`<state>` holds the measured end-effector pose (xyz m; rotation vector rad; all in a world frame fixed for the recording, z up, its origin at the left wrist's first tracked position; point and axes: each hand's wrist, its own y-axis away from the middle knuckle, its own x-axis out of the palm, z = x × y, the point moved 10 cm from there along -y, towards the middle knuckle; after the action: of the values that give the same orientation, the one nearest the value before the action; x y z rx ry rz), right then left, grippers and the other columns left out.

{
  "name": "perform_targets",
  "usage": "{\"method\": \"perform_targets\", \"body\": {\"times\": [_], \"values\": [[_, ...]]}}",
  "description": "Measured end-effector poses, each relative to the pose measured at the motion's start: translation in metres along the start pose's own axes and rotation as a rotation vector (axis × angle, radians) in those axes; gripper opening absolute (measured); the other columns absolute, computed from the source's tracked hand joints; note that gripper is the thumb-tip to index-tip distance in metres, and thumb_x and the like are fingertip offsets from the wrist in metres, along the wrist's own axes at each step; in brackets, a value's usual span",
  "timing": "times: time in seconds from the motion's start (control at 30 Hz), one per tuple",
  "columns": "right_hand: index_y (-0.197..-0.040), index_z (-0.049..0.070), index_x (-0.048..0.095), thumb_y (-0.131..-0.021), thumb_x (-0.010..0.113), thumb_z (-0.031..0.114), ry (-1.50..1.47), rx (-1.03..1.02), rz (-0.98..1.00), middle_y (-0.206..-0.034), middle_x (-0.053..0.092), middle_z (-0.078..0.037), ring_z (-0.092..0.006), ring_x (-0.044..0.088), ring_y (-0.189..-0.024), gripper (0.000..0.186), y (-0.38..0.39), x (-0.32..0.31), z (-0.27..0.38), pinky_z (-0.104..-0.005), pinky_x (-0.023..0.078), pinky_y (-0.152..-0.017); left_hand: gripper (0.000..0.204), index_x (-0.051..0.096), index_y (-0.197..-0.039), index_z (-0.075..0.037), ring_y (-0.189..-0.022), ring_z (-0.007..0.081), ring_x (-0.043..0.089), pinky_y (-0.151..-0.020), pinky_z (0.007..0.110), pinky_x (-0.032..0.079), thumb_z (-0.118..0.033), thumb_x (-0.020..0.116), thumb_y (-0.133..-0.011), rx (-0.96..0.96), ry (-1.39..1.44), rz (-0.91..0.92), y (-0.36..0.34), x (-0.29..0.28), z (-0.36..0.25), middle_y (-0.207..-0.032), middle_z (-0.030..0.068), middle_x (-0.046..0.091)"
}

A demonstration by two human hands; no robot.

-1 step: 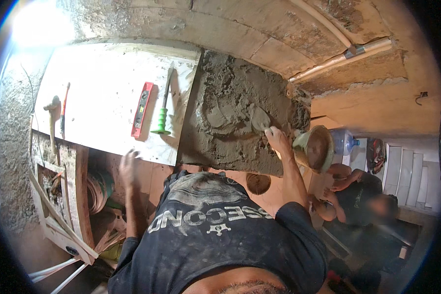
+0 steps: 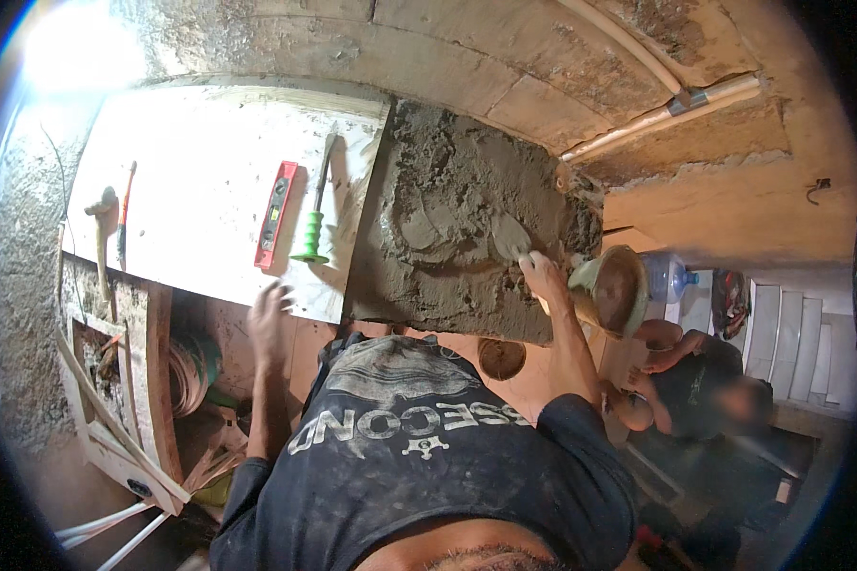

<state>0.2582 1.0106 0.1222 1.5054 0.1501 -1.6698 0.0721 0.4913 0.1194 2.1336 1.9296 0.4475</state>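
Mortar [image 2: 457, 238] lies spread in a thick, rough grey layer over the right part of the white slab [image 2: 200, 190], up against the stone wall [image 2: 428, 57]. We note that our right hand [image 2: 543, 276] is clenched on the handle of a trowel [image 2: 514, 238], whose blade rests flat on the wet surface near the layer's right edge. Our left hand [image 2: 269, 314] is released, fingers spread, resting at the near edge of the slab and holding nothing.

On the bare white area we record three tools, each apart from the others: a red level [image 2: 276, 214], a chisel [image 2: 314, 214] with a green grip just to its right, and a hammer [image 2: 100, 238] close to the left rim. None touches the mortar.

Just right of our trowel hand sits a round pan [image 2: 619, 285], tilted, its inside smeared brown. A clear water jug [image 2: 671, 276] stands just beyond it. A second person [image 2: 705, 381] in dark clothing crouches at lower right, arms reaching towards the pan. Pale pipes [image 2: 667, 114] run along the wall at upper right.
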Motion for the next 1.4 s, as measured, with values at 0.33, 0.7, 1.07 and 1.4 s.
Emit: {"method": "perform_targets", "body": {"times": [0.33,0.7,1.07,1.4], "values": [[-0.093,-0.003,0.053,-0.091,0.047,0.034,-0.274,-0.128,-0.162,-0.072,0.053,-0.014,-0.0259,0.056,-0.064,0.038,0.075,0.009,-0.069,-0.0413,0.047,-0.064,0.020,0.061,-0.096,-0.003,-0.099,0.0295,0.054,-0.085,0.041,0.041,-0.017,0.055,-0.083,0.740,-0.867,0.769,-0.023,0.418,0.020,-0.099,0.0122,0.060],[-0.106,-0.001,0.055,-0.090,0.049,0.031,-0.454,0.097,-0.179,-0.088,0.061,-0.023,-0.0311,0.062,-0.075,0.037,0.151,0.037,-0.138,-0.0396,0.047,-0.068,0.019,0.063,-0.100,-0.008,-0.102,0.0247,0.048,-0.084,0.037,0.036,-0.016,0.057,-0.084,0.862,-1.581,0.793,-0.043,0.501,0.095,-0.107,0.0085,0.057],[-0.113,-0.001,0.052,-0.088,0.050,0.030,-0.270,-0.081,-0.270,-0.095,0.058,-0.027,-0.0379,0.060,-0.077,0.039,0.070,0.020,-0.101,-0.0431,0.048,-0.066,0.021,0.060,-0.095,-0.005,-0.098,0.0311,0.055,-0.081,0.043,0.044,-0.017,0.061,-0.078,0.654,-1.052,0.549,-0.056,0.470,0.064,-0.098,0.0168,0.059],[-0.101,0.001,0.051,-0.091,0.045,0.027,-0.304,-0.356,-0.157,-0.079,0.055,-0.020,-0.0386,0.053,-0.070,0.028,0.005,-0.002,0.013,-0.0442,0.043,-0.064,0.018,0.060,-0.101,0.000,-0.083,0.0130,0.057,-0.072,0.027,0.048,-0.008,0.057,-0.085,0.328,-0.195,-0.016,-0.050,0.047,-0.039,-0.089,0.0050,0.061]]}}
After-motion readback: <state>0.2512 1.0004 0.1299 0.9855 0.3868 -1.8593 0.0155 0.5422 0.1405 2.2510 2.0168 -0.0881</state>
